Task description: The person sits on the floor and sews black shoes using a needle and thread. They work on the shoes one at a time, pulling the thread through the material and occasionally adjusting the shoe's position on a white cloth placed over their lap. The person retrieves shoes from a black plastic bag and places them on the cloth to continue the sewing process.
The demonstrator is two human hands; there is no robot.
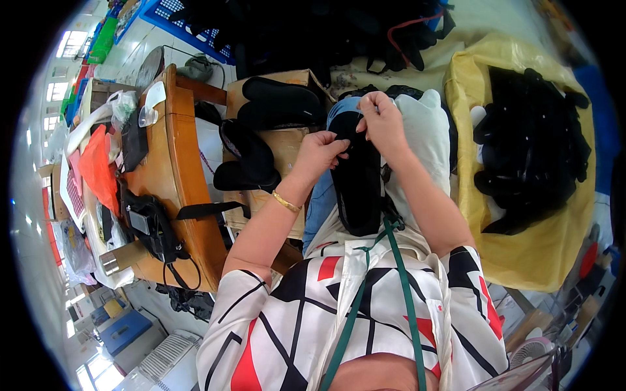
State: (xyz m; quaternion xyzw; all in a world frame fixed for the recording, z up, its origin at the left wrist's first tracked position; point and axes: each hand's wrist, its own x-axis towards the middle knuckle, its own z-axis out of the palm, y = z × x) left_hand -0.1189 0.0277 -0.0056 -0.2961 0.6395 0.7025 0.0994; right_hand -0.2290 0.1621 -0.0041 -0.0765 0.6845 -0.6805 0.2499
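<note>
Near the centre of the frame, a long black fabric shoe insole lies lengthwise over the person's lap, its far end raised between both hands. The left hand is curled around the insole's upper left edge, fingers pinched narrow on the material, with a thin gold bangle on the wrist just below it. The right hand is closed at the insole's top end, fingertips pressed together on it; whether they also hold something small there cannot be told. Just right of the hands rests a white cloth bundle. Left of centre, an open brown cardboard box carries several more black insoles, stacked and overlapping. Further left, a curved brown wooden tabletop bears a black strapped bag, an orange plastic bag and a shiny metal cup near its lower end. On the right side of the frame, a large yellow sack lies open with a heap of black shoe parts in it. At the bottom of the frame, a green cord hangs across the person's white blouse patterned in black and red.
</note>
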